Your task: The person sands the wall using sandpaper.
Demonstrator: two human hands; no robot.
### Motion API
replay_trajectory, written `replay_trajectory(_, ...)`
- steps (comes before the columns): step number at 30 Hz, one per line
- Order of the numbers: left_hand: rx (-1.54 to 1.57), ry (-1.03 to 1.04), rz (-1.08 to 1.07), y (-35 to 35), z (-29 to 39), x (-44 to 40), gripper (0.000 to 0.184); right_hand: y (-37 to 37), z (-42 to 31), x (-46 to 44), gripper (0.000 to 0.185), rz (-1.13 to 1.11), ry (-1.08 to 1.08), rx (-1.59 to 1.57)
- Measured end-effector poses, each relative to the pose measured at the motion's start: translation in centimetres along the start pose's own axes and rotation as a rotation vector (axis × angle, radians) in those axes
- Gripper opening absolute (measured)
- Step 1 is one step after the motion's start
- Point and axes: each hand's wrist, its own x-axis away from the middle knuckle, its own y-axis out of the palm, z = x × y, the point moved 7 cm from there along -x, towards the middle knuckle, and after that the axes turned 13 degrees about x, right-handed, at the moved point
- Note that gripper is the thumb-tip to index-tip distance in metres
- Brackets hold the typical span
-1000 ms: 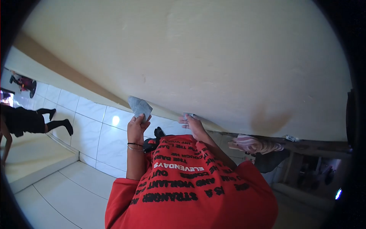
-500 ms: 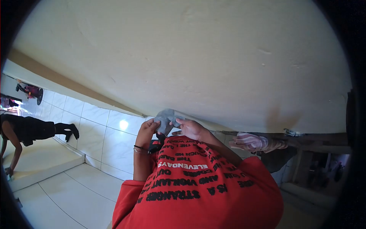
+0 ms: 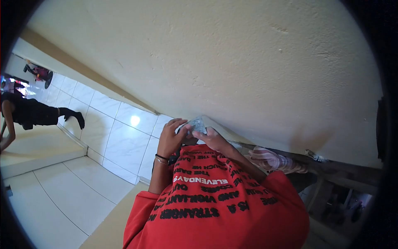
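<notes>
Grey sheet (image 3: 198,124) sits between the left grip (image 3: 170,135) and the right grip (image 3: 212,139), just in front of the wall (image 3: 232,66). Both grips look closed on it, the left at its near left side, the right with the thumb on its lower right; the fingers behind it are hidden. To handle it well, pinch close to the edges, keep both thumbs light, and even out any crease gradually so the sheet stays under control and does not tear. The striped cloth (image 3: 277,159) lies off to the right of the right grip, well apart. Compared with half a second ago, the sheet looks more compact and shows a lighter, mottled face, where it was darker and bunched between the fingers.
</notes>
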Motion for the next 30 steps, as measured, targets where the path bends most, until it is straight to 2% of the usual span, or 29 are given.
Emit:
replay_trajectory(2, 0.066, -0.025, -0.012, 0.5, 0.0, 0.1, 0.030, -0.1, -0.6, 0.1, 0.032, 0.043, -0.028, 0.194)
replay_trajectory(5, 0.052, 0.041, -0.033, 0.6, 0.4, 0.0, 0.029, 0.0, -0.8, -0.2, 0.030, 0.054, 0.029, 0.222)
replay_trajectory(6, 0.149, 0.004, -0.001, 0.2, 0.0, 0.0, 0.026, 0.1, -0.6, -0.6, 0.030, 0.056, 0.029, 0.221)
replay_trajectory(8, 0.247, -0.036, 0.028, -0.5, -0.4, 0.0, 0.025, 0.5, 0.6, -1.4, 0.029, 0.052, 0.101, -0.051)
replay_trajectory(10, 0.741, -0.364, 0.055, -0.6, -2.4, 0.3, 0.022, 0.7, 0.3, -1.6, 0.030, 0.031, 0.114, -0.096)
replay_trajectory(12, 0.776, -0.429, 0.002, -1.0, -2.3, 0.3, 0.021, 1.0, 0.3, -1.8, 0.030, 0.012, 0.127, -0.143)
replay_trajectory(14, 0.814, -0.497, -0.051, -1.0, -2.3, 0.4, 0.020, 1.6, -0.8, -2.1, 0.033, -0.045, -0.017, -0.210)
replay_trajectory(16, 1.069, -0.574, -0.092, -0.6, -2.3, 0.5, 0.018, 1.6, -1.4, -2.5, 0.033, -0.027, -0.049, -0.152)
replay_trajectory(20, 1.003, -0.552, -0.091, -2.3, -3.3, 0.0, 0.017, 2.2, -2.6, -3.8, 0.033, 0.013, -0.055, -0.132)
replay_trajectory(22, 0.784, -0.445, -0.041, -3.6, -3.5, -0.7, 0.015, 2.6, -1.7, -4.6, 0.033, 0.028, -0.011, -0.110)
replay_trajectory(24, 0.735, -0.473, -0.083, -4.2, -3.6, -0.8, 0.014, 2.9, -0.9, -5.1, 0.033, 0.068, 0.038, -0.085)
replay_trajectory(25, 0.686, -0.491, -0.113, -4.6, -3.7, -1.0, 0.013, 3.4, -1.4, -5.5, 0.035, 0.083, -0.023, -0.115)
replay_trajectory(26, 0.679, -0.490, -0.152, -5.1, -4.0, -1.2, 0.013, 3.8, -2.1, -5.8, 0.037, 0.104, -0.083, -0.143)
replay_trajectory(27, 0.759, -0.517, -0.163, -5.3, -4.6, -1.2, 0.012, 3.6, -2.9, -5.9, 0.040, 0.114, -0.115, 0.068)
replay_trajectory(30, 0.865, -0.562, -0.238, -4.9, -4.6, -1.8, 0.011, 3.3, -3.6, -5.5, 0.041, 0.151, -0.114, 0.086)
